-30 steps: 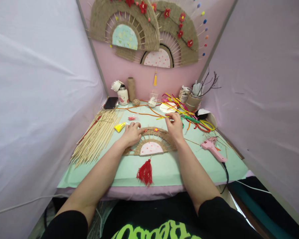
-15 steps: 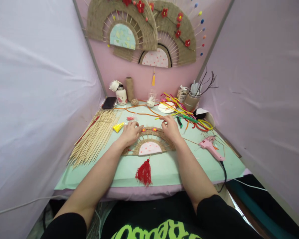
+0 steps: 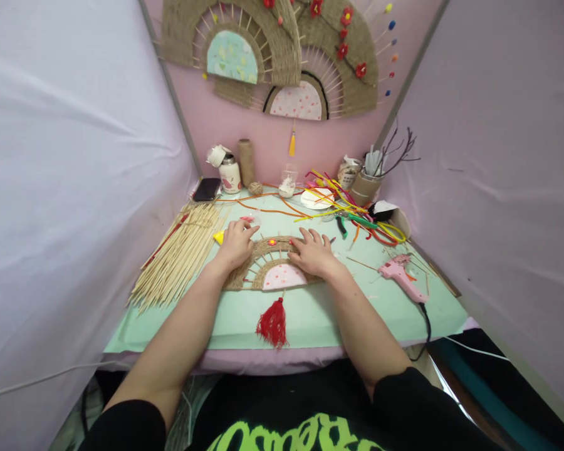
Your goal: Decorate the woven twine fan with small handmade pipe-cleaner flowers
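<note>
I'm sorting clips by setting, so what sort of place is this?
Probably a small craft booth: a pink glue gun and a pile of thin sticks lie on the table, and decorated fans hang behind it.

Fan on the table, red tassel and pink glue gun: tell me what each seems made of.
Fan: matte brown cord, likely jute, judging by its coarse wound strands; the dotted centre looks flat, perhaps cloth or paper.
Tassel: dull red yarn or thread, from its loose strands.
Glue gun: probably hard plastic, given its smooth moulded shape.
</note>
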`<state>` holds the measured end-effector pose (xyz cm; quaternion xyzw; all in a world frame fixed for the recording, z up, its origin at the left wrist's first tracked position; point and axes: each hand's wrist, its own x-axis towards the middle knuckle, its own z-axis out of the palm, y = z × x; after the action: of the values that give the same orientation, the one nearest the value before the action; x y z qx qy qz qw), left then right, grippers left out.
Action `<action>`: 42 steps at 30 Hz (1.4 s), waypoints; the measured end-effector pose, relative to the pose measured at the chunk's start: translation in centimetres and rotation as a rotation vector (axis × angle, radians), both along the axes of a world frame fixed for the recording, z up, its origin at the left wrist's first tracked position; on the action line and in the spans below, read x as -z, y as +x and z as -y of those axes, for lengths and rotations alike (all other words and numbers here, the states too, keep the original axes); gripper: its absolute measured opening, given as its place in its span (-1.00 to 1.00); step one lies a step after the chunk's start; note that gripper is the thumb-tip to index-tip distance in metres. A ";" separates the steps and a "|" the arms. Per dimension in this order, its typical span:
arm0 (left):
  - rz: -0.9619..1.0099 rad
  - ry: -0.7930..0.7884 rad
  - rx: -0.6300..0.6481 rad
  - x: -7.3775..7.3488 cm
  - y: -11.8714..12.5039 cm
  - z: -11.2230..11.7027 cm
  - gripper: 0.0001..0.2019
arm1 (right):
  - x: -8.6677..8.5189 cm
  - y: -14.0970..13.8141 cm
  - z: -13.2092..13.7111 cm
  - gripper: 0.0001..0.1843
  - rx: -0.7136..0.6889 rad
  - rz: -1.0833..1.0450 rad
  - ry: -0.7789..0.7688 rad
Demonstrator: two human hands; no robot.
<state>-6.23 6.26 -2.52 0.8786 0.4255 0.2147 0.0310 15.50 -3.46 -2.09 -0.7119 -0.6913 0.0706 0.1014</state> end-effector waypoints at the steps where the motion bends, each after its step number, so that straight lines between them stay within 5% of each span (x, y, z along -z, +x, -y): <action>1: -0.001 0.000 0.001 0.0 0.0 0.0 -0.52 | 0.0 0.0 0.0 -0.50 -0.003 0.000 0.008; 8: 0.020 -0.013 -0.062 -0.6 -0.4 -0.1 -0.51 | -0.6 -0.1 0.0 -0.55 -0.012 -0.004 0.078; 14: 0.105 -0.025 -0.379 -1.5 -2.4 -1.4 -0.53 | -1.0 0.6 -0.8 -0.49 0.169 -0.044 0.526; 19: 0.051 -0.095 -0.560 -1.8 -3.8 -1.9 -0.41 | -0.3 1.5 -1.4 -0.55 0.251 -0.079 0.627; 28: -0.051 -0.234 -0.527 -0.7 -4.1 -2.5 -0.36 | 0.1 1.6 -1.5 -0.60 0.213 -0.098 0.665; 42: -0.014 -0.128 -0.475 -0.7 -3.1 -2.0 -0.43 | -0.8 2.7 -1.2 -0.67 0.313 -0.247 0.765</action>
<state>-9.35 8.27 -1.79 0.7515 0.6331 0.1824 0.0323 18.19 -2.22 -1.29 -0.7056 -0.5342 -0.1223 0.4492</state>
